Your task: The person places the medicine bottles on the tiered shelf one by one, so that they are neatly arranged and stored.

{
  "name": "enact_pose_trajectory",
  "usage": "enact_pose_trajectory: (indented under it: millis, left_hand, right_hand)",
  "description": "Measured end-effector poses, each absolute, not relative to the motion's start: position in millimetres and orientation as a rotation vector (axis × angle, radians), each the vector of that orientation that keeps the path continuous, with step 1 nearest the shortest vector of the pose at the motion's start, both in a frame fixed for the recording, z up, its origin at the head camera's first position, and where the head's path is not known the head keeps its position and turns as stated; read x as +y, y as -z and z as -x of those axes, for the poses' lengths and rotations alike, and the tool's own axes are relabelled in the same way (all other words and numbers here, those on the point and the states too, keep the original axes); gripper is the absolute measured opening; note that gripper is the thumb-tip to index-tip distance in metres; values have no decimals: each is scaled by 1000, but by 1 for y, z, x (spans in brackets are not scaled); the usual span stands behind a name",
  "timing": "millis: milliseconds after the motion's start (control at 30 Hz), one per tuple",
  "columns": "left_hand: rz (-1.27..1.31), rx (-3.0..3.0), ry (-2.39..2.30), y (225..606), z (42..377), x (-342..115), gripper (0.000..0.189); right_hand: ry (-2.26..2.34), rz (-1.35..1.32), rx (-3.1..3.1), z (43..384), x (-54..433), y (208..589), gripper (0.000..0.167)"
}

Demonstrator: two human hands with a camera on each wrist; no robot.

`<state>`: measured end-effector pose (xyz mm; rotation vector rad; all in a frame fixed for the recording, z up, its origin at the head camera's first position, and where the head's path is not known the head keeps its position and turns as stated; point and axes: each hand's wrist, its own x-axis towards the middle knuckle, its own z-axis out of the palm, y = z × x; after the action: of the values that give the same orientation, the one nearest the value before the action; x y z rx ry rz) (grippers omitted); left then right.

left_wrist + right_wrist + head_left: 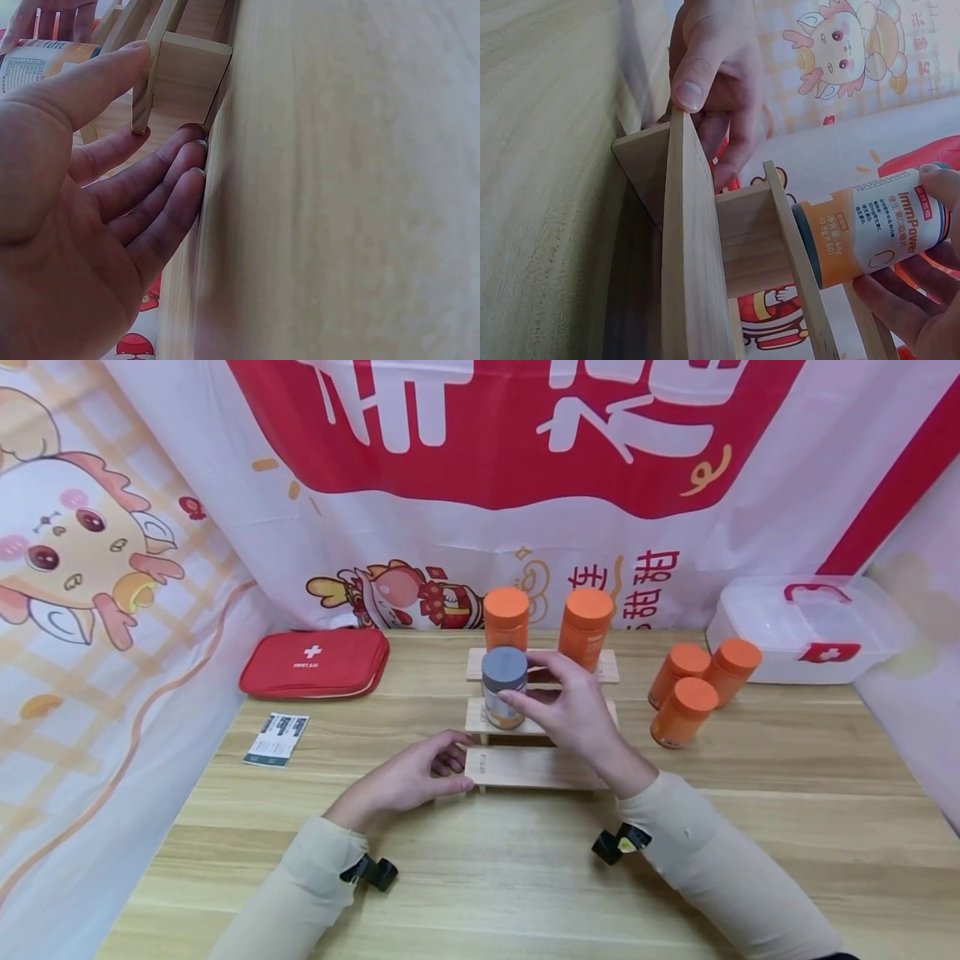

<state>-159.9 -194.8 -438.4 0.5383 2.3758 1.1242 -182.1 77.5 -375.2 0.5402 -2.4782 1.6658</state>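
Note:
A three-step wooden rack stands on the table. My right hand grips a supplement bottle with a grey lid and a white-and-orange label; its base is right at the left end of the middle step. In the right wrist view the fingers and thumb wrap the upright bottle. My left hand holds the left end of the lowest step, thumb at the front corner and index finger at the edge, as the left wrist view shows. Two orange bottles stand on the top step.
Three orange bottles cluster right of the rack. Behind them sits a clear-lidded white first-aid box. A red first-aid pouch and a printed card lie to the left. Printed cloth hangs along the table's back.

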Motion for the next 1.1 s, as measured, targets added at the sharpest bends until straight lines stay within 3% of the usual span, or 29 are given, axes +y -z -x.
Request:
enact_pose_trajectory:
  millis: [1100]
  left_hand:
    - [-566,2384,-1113,442,161,-197,55]
  right_hand:
    - [-1681,-643,-2473,172,105,373,57]
